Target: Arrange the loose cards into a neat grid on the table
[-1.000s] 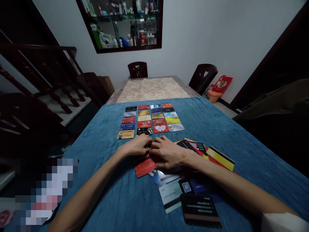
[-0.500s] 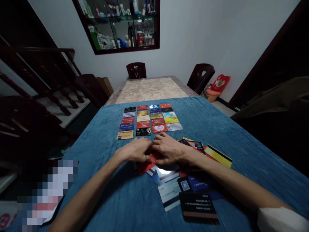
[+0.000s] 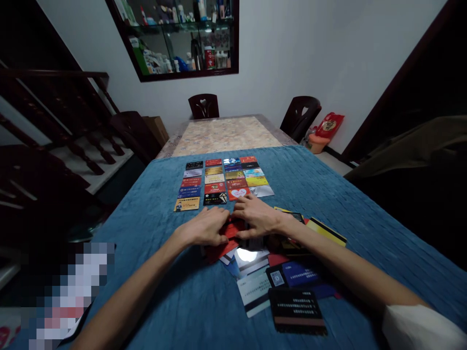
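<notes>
Red shows between the two hands: a red card [image 3: 225, 249], maybe more than one, near the person's side of the neat rows [image 3: 214, 179] and at the left of the loose pile [image 3: 255, 288], over blue cloth [image 3: 368, 218].

The left hand [image 3: 204, 228] has its fingers bent, with the thumb by the red card. The right hand [image 3: 260, 218] is bent close beside it. Their tips are partly hidden, so one cannot tell if either hand pinches it.

The card should be light, thin and stiff, a bit slippery, and not easy to break. The edges or corners look best to hold, with a nail under one side.

The red slants from near left to far right, but hands cover too much to be sure of its long way. The row cards lie long side left to right. The gold card [image 3: 326, 232] slants from far left to near right.
</notes>
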`<state>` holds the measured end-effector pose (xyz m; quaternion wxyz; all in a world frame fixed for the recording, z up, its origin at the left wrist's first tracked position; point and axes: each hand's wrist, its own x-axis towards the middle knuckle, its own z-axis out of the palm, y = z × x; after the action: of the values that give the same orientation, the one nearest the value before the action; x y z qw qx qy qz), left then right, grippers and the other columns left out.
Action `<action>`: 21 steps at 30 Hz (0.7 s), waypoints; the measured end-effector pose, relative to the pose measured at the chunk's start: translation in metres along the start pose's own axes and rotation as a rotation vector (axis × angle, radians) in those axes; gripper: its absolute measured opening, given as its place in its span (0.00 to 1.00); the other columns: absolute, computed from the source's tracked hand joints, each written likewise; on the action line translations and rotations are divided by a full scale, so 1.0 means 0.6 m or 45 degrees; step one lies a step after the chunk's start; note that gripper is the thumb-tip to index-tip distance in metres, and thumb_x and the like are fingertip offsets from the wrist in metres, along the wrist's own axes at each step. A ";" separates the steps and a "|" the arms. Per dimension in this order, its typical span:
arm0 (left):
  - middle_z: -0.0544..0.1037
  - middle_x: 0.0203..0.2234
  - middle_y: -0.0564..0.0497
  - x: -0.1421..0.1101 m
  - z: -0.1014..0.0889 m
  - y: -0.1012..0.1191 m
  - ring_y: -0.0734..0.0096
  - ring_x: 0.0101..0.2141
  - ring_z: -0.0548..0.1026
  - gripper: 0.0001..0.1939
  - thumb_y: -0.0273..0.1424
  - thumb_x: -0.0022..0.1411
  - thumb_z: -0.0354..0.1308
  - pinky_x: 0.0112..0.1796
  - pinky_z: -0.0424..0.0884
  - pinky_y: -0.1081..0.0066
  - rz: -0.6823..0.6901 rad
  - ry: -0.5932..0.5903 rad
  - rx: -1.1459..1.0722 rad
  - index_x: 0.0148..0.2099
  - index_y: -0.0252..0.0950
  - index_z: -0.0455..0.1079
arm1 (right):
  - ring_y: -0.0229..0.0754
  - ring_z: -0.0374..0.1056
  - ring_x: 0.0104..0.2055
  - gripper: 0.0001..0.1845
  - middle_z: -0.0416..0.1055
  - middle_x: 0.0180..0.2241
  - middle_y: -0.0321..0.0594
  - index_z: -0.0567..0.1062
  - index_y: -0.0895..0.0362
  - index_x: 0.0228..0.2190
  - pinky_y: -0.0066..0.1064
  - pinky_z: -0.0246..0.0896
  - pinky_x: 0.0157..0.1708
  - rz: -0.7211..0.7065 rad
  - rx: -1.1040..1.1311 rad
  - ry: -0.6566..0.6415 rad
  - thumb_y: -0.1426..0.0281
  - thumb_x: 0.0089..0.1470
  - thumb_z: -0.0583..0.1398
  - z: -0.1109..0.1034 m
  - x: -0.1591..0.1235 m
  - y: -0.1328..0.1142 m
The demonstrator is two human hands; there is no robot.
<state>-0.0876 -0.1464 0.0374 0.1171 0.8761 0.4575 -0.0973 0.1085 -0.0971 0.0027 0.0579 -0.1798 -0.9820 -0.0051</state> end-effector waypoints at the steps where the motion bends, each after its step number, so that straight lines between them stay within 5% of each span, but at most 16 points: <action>1: 0.76 0.44 0.42 0.000 0.000 0.000 0.53 0.44 0.74 0.16 0.38 0.59 0.60 0.46 0.67 0.59 0.004 -0.007 0.001 0.46 0.34 0.68 | 0.51 0.63 0.43 0.25 0.75 0.38 0.48 0.77 0.61 0.41 0.42 0.51 0.44 0.002 0.011 -0.007 0.51 0.55 0.61 0.001 0.000 -0.001; 8: 0.78 0.33 0.46 0.001 -0.003 -0.009 0.62 0.33 0.74 0.09 0.36 0.56 0.58 0.33 0.64 0.68 0.065 0.028 -0.011 0.36 0.36 0.72 | 0.48 0.65 0.42 0.20 0.77 0.36 0.45 0.79 0.60 0.40 0.40 0.53 0.44 0.009 0.100 -0.005 0.55 0.59 0.60 -0.004 -0.005 0.001; 15: 0.72 0.19 0.53 0.001 -0.009 -0.027 0.74 0.20 0.63 0.12 0.32 0.58 0.51 0.24 0.54 0.72 0.084 0.000 -0.190 0.30 0.35 0.74 | 0.48 0.68 0.42 0.19 0.78 0.36 0.45 0.79 0.59 0.41 0.40 0.53 0.45 -0.002 0.145 -0.020 0.56 0.58 0.62 -0.002 -0.007 0.013; 21: 0.73 0.20 0.53 0.002 -0.018 -0.039 0.75 0.22 0.65 0.14 0.29 0.59 0.49 0.26 0.56 0.74 0.098 0.006 -0.288 0.32 0.33 0.76 | 0.45 0.69 0.40 0.08 0.78 0.37 0.43 0.79 0.57 0.38 0.37 0.52 0.42 0.100 0.139 0.005 0.74 0.55 0.61 0.007 0.000 0.015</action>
<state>-0.1052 -0.1291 0.0448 0.2176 0.8745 0.4319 -0.0385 0.1112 -0.0884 -0.0015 0.0698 -0.2148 -0.9729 0.0503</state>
